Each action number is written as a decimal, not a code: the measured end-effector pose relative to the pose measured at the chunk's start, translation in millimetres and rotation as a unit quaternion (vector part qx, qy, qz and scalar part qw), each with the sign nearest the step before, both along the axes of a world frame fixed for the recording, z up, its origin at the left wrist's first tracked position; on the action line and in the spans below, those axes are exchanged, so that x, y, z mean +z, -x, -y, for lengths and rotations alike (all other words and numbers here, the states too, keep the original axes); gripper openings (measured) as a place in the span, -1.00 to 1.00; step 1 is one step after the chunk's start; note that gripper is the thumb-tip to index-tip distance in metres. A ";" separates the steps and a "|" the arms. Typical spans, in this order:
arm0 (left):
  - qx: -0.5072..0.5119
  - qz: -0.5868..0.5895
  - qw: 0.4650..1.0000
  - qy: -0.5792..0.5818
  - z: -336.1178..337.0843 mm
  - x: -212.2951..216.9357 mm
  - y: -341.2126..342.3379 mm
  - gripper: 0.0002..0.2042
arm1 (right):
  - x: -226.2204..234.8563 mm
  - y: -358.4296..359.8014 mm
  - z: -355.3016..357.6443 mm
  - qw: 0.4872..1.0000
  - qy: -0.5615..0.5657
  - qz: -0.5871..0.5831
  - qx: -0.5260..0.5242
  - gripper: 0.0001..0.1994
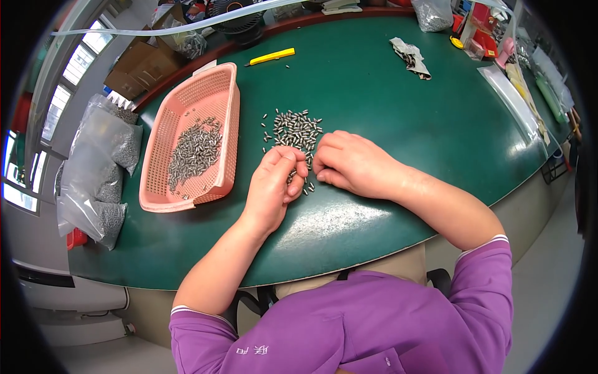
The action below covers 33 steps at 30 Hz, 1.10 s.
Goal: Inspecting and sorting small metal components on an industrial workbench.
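A pile of small shiny metal pins [296, 127] lies on the green table, with a few loose ones around it. At its near left edge, my left hand [273, 187] is closed, thumb pressed to the curled fingers, and a few pins show between them. My right hand [352, 163] rests at the pile's right side with fingers bent inward; its fingertips are partly hidden, so what they hold cannot be made out. To the left, a pink plastic basket [232, 134] contains a heap of similar metal pins [196, 149].
Clear bags of small metal parts [106, 187] line the left edge. Beyond the basket lie a yellow utility knife [271, 57] and a black fan [240, 22]. A crumpled wrapper [409, 57] sits far right, near plastic sleeves [507, 100]. The table's curved edge is close to me.
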<state>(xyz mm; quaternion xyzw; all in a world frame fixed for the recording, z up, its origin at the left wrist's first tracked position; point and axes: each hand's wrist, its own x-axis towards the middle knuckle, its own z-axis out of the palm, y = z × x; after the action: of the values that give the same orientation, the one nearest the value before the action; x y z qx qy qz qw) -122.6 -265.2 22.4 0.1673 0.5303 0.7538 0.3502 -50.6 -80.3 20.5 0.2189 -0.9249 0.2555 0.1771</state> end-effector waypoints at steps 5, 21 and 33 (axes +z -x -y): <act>-0.080 -0.003 0.997 0.017 0.7 1.0 -3.4 -0.87 | 11.8 1.2 -3.8 0.994 0.107 -0.034 -0.008 -0.85; -0.080 0.029 0.996 -0.015 1.0 3.3 -1.0 -0.78 | 5.9 1.8 -4.0 0.993 0.120 -0.007 -0.013 -0.89; 0.020 0.026 0.999 -0.028 1.8 -1.8 5.1 -0.75 | 0.6 -1.1 1.6 0.999 0.011 0.016 0.051 -0.90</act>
<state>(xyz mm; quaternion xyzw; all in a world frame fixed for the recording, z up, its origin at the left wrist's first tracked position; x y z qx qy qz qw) -127.7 -267.0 20.5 0.1464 0.5030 0.7794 0.3438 -49.5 -81.9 21.0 0.2599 -0.9124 0.2776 0.1513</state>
